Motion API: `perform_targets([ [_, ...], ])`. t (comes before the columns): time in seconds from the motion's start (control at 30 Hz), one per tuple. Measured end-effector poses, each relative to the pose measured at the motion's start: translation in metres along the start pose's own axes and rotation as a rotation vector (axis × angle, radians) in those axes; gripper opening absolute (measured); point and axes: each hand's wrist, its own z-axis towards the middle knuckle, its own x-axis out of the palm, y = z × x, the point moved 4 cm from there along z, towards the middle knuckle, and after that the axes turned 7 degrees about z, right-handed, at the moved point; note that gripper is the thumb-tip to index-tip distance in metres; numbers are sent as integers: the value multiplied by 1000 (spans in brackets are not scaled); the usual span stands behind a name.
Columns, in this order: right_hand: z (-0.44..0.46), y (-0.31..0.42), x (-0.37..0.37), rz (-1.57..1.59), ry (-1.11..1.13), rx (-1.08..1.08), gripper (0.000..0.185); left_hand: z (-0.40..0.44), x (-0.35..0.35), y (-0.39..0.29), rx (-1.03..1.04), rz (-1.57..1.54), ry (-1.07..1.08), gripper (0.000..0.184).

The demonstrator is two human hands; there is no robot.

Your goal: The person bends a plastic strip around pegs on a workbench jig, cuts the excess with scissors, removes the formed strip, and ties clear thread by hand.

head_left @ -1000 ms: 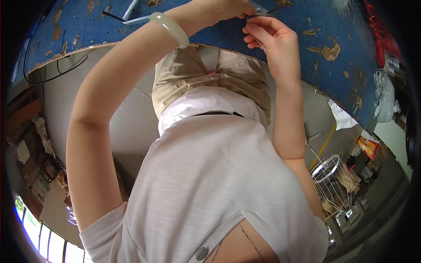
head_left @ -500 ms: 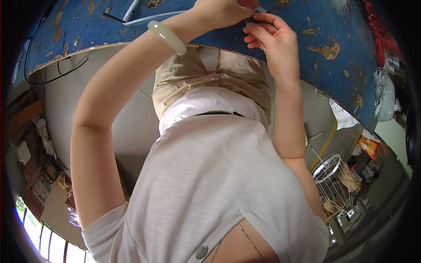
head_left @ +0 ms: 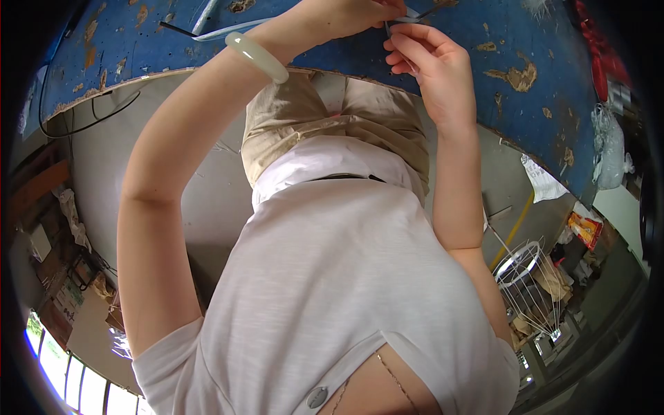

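My left hand [head_left: 349, 15], with a pale bangle [head_left: 257, 57] on its wrist, is over the table near the top edge of view, partly cut off. Its fingers are closed in a pinch. My right hand [head_left: 437, 61] is just beside it, thumb and index finger pinched together, the other fingers curled. Between the two sets of fingertips runs a short thin bluish strip [head_left: 389, 29], too small to make out well. A long pale blue-white strip [head_left: 232, 31] with a dark end lies on the table, passing behind my left hand.
The worn blue table [head_left: 387, 59] has chipped patches and a curved front edge. Red material [head_left: 596, 52] and a clear plastic bag [head_left: 607, 149] are at its right end. A wire frame [head_left: 529, 283] stands lower right. A black cable [head_left: 90, 128] hangs at left.
My left hand and forearm have shifted slightly, with the bangle a little further left. The bluish strip between the fingertips shows more. My right hand stays almost in place.
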Motion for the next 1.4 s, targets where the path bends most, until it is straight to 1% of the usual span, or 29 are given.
perform_targets([
  [0.1,-1,-1,-6,197,65,121,19,-2,-5,0,-44,75,-9,14],
  [0.2,1,-2,-7,198,109,99,22,-4,-6,-1,-86,51,-47,15],
  [0.3,4,-3,-4,50,122,-43,24,-2,-14,-7,23,189,-25,15],
  [0.4,3,4,3,-197,31,-153,23,-8,-18,-6,-89,76,-45,15],
  [0.5,4,3,6,-203,-21,-234,18,-11,-18,4,-204,-35,-48,15],
  [0.6,3,5,7,-91,-9,-166,17,-15,-18,4,-191,-80,-82,15],
  [0.7,8,-1,0,90,38,-34,24,-15,-14,3,-153,-45,-118,15],
  [0.8,17,-14,-13,300,116,-4,26,-15,-14,-4,-116,36,-99,14],
  [0.9,13,-12,-11,339,180,-29,28,-15,-15,0,-160,-66,-91,15],
  [1.0,10,-11,-9,196,161,-114,29,-16,-15,4,-201,-56,-85,15],
  [1.1,7,-6,1,54,117,-215,27,-16,-13,8,-223,-141,-89,16],
  [1.2,5,1,10,35,17,-258,16,-16,-11,13,-268,-201,-85,17],
  [1.3,4,5,10,-101,-7,-332,15,-16,-14,12,-245,-114,-90,17],
  [1.4,4,8,9,-259,-54,-536,13,-16,-13,14,-271,-132,-104,17],
])
